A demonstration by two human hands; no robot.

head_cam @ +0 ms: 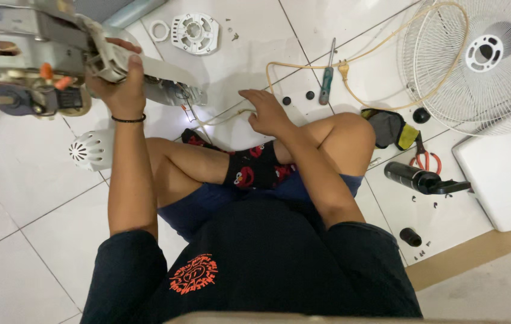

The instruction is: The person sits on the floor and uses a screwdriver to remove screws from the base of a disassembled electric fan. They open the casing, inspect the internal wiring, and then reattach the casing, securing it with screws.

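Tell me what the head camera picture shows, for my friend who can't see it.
A person sits cross-legged on a white tiled floor, the left hand holding up a fan motor assembly. The right hand rests on the floor by a yellowish cord. A screwdriver, scissors and a white fan grille lie nearby.

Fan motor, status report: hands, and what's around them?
Left hand grips fan motor, raised. Right hand on floor by yellow cord. Screwdriver beyond it.

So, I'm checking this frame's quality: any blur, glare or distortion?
Head view: the fan motor held up in the left hand is soft and oversized near the lens; glare shines on the floor tiles beside the right hand; the fan guard at the edge looks stretched.
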